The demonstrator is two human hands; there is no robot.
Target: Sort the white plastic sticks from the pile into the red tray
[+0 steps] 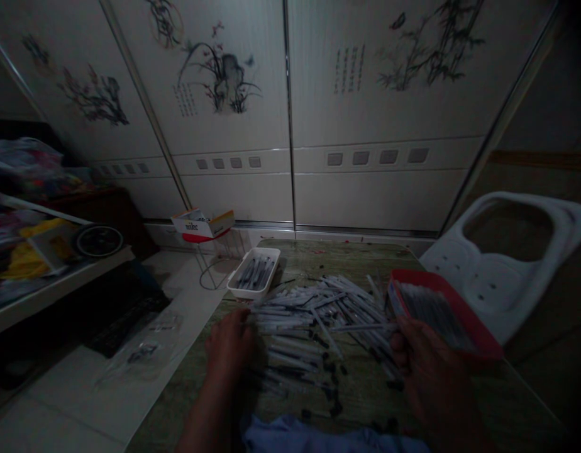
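Many pens with pale translucent barrels (295,318) lie in a loose pile across the table, and small black pen caps (335,371) are scattered among them. My right hand (427,365) pinches the end of a pen (361,327), which points left over the pile. Just behind that hand stands a red tray (474,327) packed with pens. At the pile's left edge, my left hand (230,340) is curled beside the pen ends; dim light hides what its fingers hold, if anything. A white tray (232,290) at the far left of the table contains more pens.
White chairs (498,283) stand to the right of the wooden-patterned table (187,402). Beyond the far left corner, an open carton (191,225) rests on a red stool (205,238). Blue cloth (319,434) lies at the near edge. Sliding doors (366,201) stand behind.
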